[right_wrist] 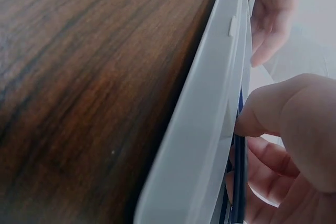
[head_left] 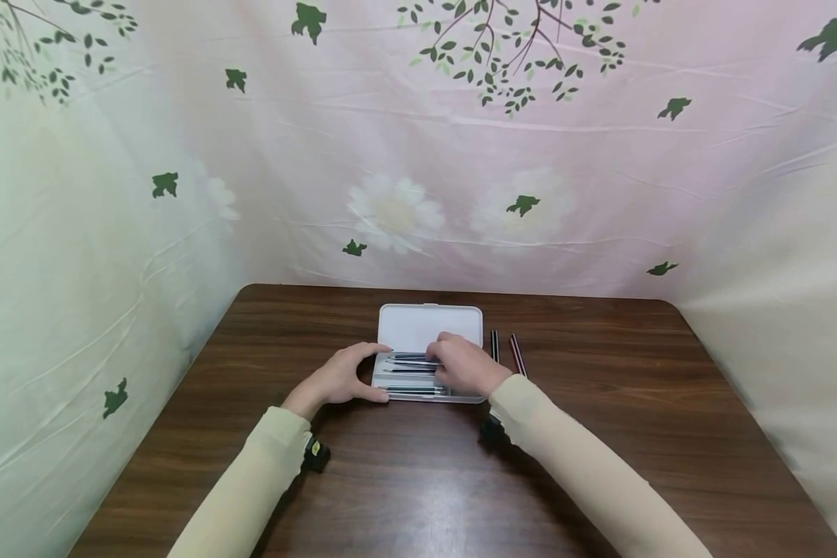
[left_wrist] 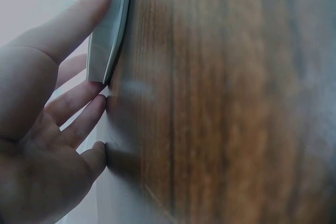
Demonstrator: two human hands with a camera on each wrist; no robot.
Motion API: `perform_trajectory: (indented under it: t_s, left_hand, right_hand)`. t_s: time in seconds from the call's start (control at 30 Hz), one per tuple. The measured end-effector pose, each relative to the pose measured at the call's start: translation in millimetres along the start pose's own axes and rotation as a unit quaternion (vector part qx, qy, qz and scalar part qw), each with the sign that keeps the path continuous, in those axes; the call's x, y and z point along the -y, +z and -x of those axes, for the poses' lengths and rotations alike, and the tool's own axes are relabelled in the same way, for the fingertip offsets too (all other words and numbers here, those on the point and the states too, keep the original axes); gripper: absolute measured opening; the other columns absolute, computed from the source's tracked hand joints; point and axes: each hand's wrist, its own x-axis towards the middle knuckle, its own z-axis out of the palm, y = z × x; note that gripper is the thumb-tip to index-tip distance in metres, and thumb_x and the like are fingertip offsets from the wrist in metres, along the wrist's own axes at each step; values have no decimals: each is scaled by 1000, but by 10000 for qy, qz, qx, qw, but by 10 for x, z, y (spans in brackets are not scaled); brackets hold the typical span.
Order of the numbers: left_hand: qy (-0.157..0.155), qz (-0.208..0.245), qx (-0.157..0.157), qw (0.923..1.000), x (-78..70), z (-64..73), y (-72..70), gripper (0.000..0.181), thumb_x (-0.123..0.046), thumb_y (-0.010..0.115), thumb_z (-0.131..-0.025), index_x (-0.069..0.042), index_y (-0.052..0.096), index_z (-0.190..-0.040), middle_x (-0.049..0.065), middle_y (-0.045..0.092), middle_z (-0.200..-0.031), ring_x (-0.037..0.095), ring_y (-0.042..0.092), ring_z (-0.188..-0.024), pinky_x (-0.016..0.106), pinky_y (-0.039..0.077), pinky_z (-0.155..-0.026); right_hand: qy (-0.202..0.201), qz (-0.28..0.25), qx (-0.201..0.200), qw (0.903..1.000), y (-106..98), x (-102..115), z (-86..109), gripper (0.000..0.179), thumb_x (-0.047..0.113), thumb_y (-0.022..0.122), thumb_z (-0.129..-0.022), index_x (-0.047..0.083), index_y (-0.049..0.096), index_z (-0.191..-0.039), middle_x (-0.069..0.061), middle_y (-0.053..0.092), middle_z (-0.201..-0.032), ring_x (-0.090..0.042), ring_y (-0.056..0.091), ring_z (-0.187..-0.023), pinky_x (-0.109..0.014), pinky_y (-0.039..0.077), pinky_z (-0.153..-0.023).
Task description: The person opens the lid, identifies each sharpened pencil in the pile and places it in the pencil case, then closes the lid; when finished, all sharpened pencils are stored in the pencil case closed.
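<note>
A white pencil case (head_left: 382,378) lies with its lid (head_left: 428,325) tipped back, away from me. Several dark pencils (head_left: 406,370) rest inside, in a far group and a near group (head_left: 415,390). My left hand (head_left: 338,378) holds the case's left end, thumb at the near corner and fingers spread along the far side. My right hand (head_left: 463,364) reaches over the case's right part, its fingers curled. In the right wrist view, thumb and fingers pinch a dark blue pencil (right_wrist: 239,182) over the case. The right fingertips are hidden in the head view.
Two more pencils lie on the wooden table (head_left: 404,480) right of the case: a black one (head_left: 494,346) and a dark red one (head_left: 518,355). A printed cloth (head_left: 460,155) hangs behind the table and on both sides.
</note>
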Motion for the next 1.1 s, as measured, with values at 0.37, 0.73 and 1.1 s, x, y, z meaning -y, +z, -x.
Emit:
perform_trajectory:
  t_s: [0.37, 0.73, 1.1]
  left_hand:
    - [4, 42, 14, 10000, -15, 7, 9, 87, -48, 93, -78, -23, 54, -152, 8, 50, -158, 30, 45, -146, 55, 37, -120]
    - [46, 42, 10, 10000, -5, 10, 5, 87, -47, 93, -79, -22, 54, -152, 8, 50, -158, 30, 45, -146, 55, 37, -120]
    - [28, 5, 14, 10000, -1, 5, 4, 87, -48, 93, -79, -23, 54, -153, 7, 49, -159, 30, 44, -147, 55, 37, -120]
  right_hand:
    - [-133, 411, -479, 9979, 15, -24, 17, 19, 0, 70, -93, 8, 79, -107, -6, 71, -103, -23, 65, -92, -39, 59, -84]
    - [-50, 953, -555, 9939, 20, -4, 10, 29, -12, 67, -94, 10, 78, -110, -8, 73, -102, -27, 68, -88, -40, 61, -75]
    - [-215, 1280, -558, 9900, 55, -2, -41, 30, -9, 69, -93, 13, 77, -113, -8, 75, -98, -26, 71, -86, -41, 61, -72]
